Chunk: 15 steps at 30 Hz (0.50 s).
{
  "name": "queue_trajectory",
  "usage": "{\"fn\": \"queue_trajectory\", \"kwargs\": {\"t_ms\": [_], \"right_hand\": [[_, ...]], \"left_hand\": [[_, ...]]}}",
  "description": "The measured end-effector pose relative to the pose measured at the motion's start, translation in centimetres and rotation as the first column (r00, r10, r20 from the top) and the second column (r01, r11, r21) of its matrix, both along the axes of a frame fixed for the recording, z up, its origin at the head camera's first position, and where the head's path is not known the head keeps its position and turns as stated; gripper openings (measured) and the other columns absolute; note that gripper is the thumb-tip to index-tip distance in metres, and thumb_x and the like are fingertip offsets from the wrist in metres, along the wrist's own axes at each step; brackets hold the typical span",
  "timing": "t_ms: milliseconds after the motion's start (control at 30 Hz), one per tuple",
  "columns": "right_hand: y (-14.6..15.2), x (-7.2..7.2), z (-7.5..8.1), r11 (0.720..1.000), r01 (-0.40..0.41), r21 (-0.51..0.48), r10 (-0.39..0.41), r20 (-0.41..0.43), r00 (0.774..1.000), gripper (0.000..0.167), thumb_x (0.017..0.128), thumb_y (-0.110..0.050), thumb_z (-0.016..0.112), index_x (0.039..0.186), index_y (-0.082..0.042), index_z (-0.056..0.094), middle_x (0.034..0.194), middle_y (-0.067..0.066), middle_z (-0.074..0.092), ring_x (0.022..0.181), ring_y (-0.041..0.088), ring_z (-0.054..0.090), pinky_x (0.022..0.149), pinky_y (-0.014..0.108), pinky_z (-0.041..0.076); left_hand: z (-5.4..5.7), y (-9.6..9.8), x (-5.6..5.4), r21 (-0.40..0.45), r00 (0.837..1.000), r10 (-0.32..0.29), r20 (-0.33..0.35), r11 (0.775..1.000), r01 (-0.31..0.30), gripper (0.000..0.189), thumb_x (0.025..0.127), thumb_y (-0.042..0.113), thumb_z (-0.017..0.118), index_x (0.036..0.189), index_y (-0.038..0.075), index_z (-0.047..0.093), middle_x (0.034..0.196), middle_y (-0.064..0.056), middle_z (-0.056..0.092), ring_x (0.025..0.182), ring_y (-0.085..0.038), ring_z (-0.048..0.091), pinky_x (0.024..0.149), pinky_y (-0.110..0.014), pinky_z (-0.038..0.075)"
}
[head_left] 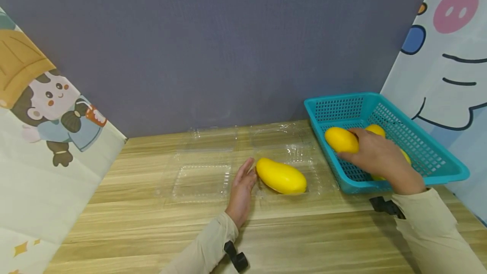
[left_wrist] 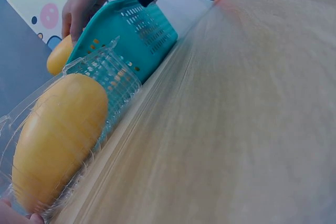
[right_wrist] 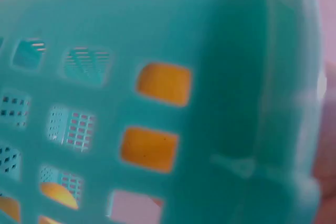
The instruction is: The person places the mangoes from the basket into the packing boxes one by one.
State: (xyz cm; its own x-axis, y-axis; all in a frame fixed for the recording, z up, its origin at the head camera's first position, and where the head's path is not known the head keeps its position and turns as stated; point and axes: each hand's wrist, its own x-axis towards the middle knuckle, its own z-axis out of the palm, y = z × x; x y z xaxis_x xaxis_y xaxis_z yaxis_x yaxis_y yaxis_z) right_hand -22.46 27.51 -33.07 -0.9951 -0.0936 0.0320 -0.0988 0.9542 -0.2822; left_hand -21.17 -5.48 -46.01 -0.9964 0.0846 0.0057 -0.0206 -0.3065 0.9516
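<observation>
My right hand (head_left: 378, 155) grips a yellow mango (head_left: 340, 139) over the left side of a teal plastic basket (head_left: 323, 153). Partly hidden by that hand, more mangoes (head_left: 376, 130) lie inside the basket. Another mango (head_left: 283, 176) rests in a clear plastic container (head_left: 321, 181), whose lid stands folded back. Beside this mango's left end is my left hand (head_left: 240, 195), its fingers fairly straight at the container's edge. In the left wrist view its fingertips (left_wrist: 21, 216) show close by the mango. The basket wall (right_wrist: 226, 103) blocks most of the right wrist view.
A second clear container (head_left: 201, 181), also opened out, lies to the left on the wooden table (head_left: 137, 210). A grey panel (head_left: 213, 54) stands behind, with cartoon-printed panels (head_left: 64, 109) at both sides. The basket sits close to the right panel.
</observation>
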Motion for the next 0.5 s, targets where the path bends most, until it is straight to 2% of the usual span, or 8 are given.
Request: {"fn": "queue_trajectory", "kwargs": {"t_ms": [333, 500], "right_hand": [[-0.8, 0.8, 0.6, 1.000, -0.014, -0.006, 0.014, -0.038, 0.999, 0.091, 0.087, -0.058, 0.066, 0.147, 0.003, 0.038, 0.130, 0.030, 0.058, 0.092, 0.037, 0.061, 0.067, 0.054, 0.051], [-1.3, 1.1, 0.9, 1.000, -0.030, -0.010, 0.029, -0.053, 0.998, 0.090, 0.087, -0.059, 0.065, 0.148, 0.002, 0.038, 0.129, 0.028, 0.060, 0.095, 0.037, 0.062, 0.070, 0.054, 0.052]], "left_hand": [[0.0, 0.0, 0.1, 0.031, 1.000, -0.001, -0.007, 1.000, 0.001, 0.053, 0.100, 0.009, 0.045, 0.153, 0.009, 0.036, 0.163, -0.008, 0.031, 0.149, -0.031, 0.032, 0.125, -0.045, 0.026], [0.0, 0.0, 0.1, 0.029, 1.000, -0.002, -0.003, 1.000, 0.002, 0.053, 0.100, 0.009, 0.045, 0.152, 0.010, 0.037, 0.162, -0.007, 0.031, 0.149, -0.031, 0.032, 0.125, -0.045, 0.026]]}}
